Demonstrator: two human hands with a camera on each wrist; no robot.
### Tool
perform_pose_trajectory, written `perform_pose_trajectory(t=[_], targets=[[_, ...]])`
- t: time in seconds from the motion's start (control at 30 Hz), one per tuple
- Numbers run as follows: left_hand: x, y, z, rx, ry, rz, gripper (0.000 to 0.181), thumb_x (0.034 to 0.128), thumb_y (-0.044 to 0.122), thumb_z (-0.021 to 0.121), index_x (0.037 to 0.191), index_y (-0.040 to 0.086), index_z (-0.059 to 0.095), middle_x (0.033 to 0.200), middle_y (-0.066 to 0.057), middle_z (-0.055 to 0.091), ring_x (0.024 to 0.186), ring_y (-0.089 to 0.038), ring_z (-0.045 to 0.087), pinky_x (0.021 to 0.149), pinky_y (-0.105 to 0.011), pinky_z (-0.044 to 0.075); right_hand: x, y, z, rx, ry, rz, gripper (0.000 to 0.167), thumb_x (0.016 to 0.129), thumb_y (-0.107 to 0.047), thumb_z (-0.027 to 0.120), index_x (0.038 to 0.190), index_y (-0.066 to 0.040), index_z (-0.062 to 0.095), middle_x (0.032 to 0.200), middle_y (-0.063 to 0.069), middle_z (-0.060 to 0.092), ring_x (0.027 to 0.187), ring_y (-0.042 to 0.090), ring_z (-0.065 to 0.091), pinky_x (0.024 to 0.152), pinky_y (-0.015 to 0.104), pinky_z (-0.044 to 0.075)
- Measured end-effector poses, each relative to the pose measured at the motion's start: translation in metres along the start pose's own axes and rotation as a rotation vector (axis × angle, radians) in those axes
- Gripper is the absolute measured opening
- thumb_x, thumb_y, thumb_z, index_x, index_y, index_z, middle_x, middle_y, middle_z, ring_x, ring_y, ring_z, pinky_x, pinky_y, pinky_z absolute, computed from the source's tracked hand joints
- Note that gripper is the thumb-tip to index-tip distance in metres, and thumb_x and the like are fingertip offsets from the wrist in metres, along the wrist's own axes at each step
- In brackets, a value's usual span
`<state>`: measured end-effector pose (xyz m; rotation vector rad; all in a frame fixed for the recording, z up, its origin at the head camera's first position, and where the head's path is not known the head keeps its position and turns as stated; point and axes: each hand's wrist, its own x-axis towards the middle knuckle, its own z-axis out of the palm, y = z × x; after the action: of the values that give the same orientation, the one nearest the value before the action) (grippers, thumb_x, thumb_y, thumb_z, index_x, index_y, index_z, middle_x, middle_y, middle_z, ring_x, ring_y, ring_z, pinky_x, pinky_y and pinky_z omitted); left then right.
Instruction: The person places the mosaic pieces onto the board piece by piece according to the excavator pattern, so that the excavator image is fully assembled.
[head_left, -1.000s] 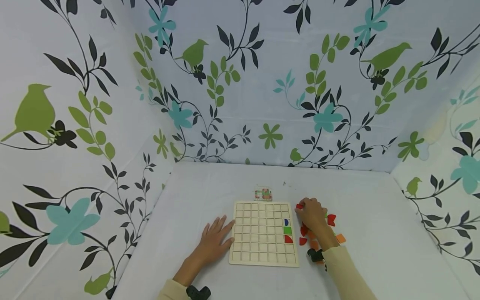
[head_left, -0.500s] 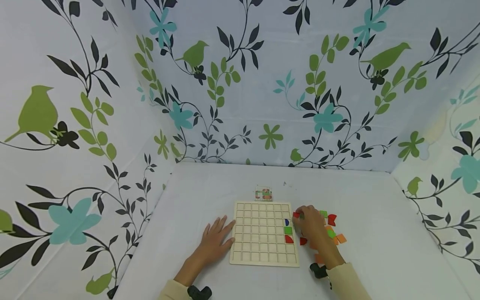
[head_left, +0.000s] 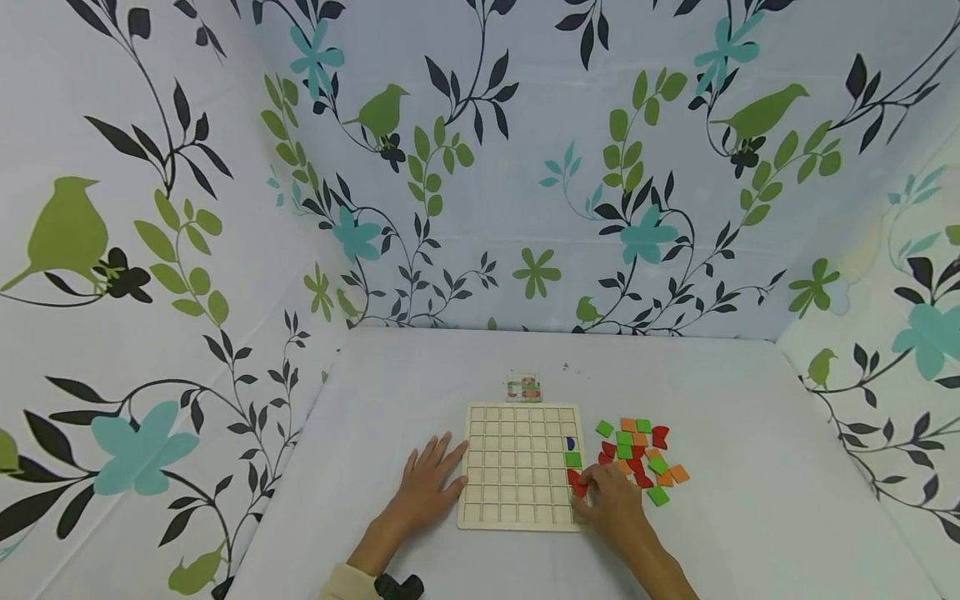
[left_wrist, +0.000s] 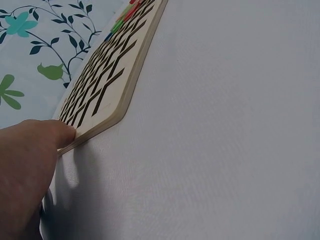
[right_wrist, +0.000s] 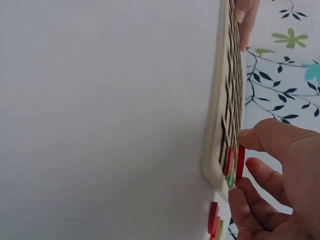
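A wooden grid board lies on the white table. My left hand rests spread at its left side; in the left wrist view the thumb touches the board's edge. My right hand is over the right-hand column, pinching a thin red tile between thumb and fingertips. In that column sit a blue half-round tile, a green square tile and another red tile. The right fingers partly cover the held tile in the head view.
Right of the board is a loose heap of red, green and orange tiles. A small card with a coloured pattern lies behind the board. Patterned cloth rises behind the table and along both sides.
My right hand has moved from the tiles toward me and left, over the board's right column, carrying the red tile. More of the heap is uncovered. The left hand stays in place.
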<state>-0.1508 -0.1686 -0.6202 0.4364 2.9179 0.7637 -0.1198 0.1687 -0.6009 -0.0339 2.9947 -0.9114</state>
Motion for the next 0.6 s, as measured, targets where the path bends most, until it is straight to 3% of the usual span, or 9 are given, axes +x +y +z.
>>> perform_pose_trajectory(t=[0.1,0.37,0.6], targets=[[0.0,0.0,0.0,-0.002,0.0,0.0,0.059,0.1066,0.039,0.057,0.162,0.022,0.045,0.172,-0.015,0.031,0.16,-0.043,0.022,0.124,-0.073,0.013,-0.006,0.001,0.003,-0.014,0.001,-0.005,0.027,0.083,-0.021,0.091,0.099,-0.015,0.07,0.095,-0.001,0.061,0.093,0.017,0.058,0.087,0.053,0.046],[0.001,-0.001,0.004,-0.003,0.002,-0.012,0.059,0.1068,0.04,0.057,0.162,0.023,0.045,0.172,-0.014,0.031,0.161,-0.042,0.022,0.124,-0.072,0.013,-0.007,0.007,0.006,-0.067,-0.015,-0.011,0.022,0.086,-0.024,0.089,0.099,-0.019,0.074,0.103,0.0,0.065,0.102,0.022,0.063,0.081,0.046,0.041],[0.002,-0.002,0.005,0.008,0.004,-0.006,0.059,0.1072,0.04,0.056,0.162,0.024,0.044,0.173,-0.013,0.03,0.161,-0.042,0.021,0.124,-0.072,0.013,-0.008,0.011,0.007,-0.033,-0.008,-0.058,0.014,0.091,-0.016,0.084,0.1,-0.021,0.076,0.103,-0.004,0.066,0.103,0.018,0.063,0.092,0.048,0.051]])
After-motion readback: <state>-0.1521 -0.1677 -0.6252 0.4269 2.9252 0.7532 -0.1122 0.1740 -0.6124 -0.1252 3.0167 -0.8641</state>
